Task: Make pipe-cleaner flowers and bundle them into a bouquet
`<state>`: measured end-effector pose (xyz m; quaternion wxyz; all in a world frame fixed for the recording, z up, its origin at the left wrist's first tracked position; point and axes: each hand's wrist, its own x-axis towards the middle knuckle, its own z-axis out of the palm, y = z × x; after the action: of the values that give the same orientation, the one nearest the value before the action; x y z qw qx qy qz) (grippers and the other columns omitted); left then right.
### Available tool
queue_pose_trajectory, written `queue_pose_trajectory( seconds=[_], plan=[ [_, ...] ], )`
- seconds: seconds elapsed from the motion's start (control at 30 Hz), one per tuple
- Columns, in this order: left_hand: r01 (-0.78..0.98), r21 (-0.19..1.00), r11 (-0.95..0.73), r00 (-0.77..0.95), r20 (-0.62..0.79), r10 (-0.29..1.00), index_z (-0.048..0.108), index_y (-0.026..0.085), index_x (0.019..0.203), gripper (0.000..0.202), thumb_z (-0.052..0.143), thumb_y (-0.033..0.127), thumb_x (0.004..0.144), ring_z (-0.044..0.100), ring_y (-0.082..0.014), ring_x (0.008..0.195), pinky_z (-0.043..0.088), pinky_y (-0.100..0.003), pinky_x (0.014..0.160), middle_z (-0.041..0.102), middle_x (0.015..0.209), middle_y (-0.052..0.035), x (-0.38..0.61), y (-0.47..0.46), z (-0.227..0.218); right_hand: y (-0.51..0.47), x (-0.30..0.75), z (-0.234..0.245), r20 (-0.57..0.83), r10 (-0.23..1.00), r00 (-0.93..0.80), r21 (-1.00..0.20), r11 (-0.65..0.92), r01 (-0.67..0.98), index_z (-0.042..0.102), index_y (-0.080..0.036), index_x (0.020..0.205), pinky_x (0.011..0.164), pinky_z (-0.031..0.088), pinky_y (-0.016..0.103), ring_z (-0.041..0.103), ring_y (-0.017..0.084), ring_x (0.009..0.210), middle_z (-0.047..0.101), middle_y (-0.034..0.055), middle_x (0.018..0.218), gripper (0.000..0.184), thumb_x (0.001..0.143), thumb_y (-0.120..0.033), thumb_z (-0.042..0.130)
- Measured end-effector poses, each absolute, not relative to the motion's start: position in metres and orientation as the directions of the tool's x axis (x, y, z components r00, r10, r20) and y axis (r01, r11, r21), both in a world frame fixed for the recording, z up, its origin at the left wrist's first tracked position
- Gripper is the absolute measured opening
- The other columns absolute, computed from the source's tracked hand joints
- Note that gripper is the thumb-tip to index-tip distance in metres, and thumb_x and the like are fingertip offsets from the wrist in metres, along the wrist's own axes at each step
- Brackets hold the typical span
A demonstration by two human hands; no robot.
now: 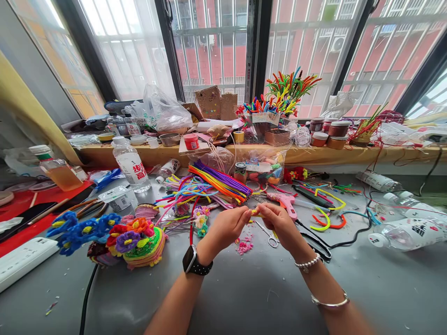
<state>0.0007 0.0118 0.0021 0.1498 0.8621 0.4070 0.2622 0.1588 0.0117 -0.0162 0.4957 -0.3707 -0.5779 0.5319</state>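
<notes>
Over the middle of the grey table, my left hand (pixel 226 229) and my right hand (pixel 279 224) meet fingertip to fingertip. Both are closed in a pinch on a small yellow pipe cleaner (pixel 255 212), mostly covered by the fingers. Just behind my right hand lies a pink glue gun (pixel 284 201). Small scissors (pixel 270 238) rest on the table between my wrists, beside a scatter of pink fluff (pixel 245 245). A thick bundle of coloured pipe cleaners (pixel 221 181) is behind my left hand.
Pipe-cleaner flowers (pixel 129 239) stand at left near a white power strip (pixel 26 260). An upright water bottle (pixel 131 165) is behind them. Several bottles (pixel 408 234) lie at right, with a black cable (pixel 352 235) nearby. The crowded windowsill (pixel 160 155) runs along the back.
</notes>
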Motion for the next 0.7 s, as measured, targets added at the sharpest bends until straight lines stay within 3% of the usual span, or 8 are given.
queue_pose_trajectory(
  seconds=[0.53,0.7],
  plan=[
    [0.604,0.457,-0.653,0.558,0.343,0.756,0.049,0.017,0.070,0.035,0.022,0.034,0.085,0.041,-0.0088,0.053,0.031,-0.019,0.052,0.048,0.060,0.0021,0.000,0.012,0.002,0.009,0.156,-0.007,0.108,0.965,-0.238,-0.994,0.110,-0.005,0.052,-0.015,0.068,0.039,0.012,0.021,0.019,0.005,0.041,0.029,-0.0083,0.046,0.025,0.070,-0.040,0.055],
    [0.595,0.471,-0.652,0.561,0.338,0.756,0.050,0.017,0.073,0.034,0.023,0.034,0.085,0.043,-0.0094,0.055,0.031,-0.020,0.053,0.049,0.062,0.0015,0.000,0.014,0.000,0.009,0.154,-0.006,0.148,0.965,-0.215,-0.988,0.155,0.015,0.053,-0.014,0.069,0.040,0.015,0.021,0.024,0.005,0.043,0.039,-0.0056,0.052,0.024,0.068,-0.038,0.057]
  ],
)
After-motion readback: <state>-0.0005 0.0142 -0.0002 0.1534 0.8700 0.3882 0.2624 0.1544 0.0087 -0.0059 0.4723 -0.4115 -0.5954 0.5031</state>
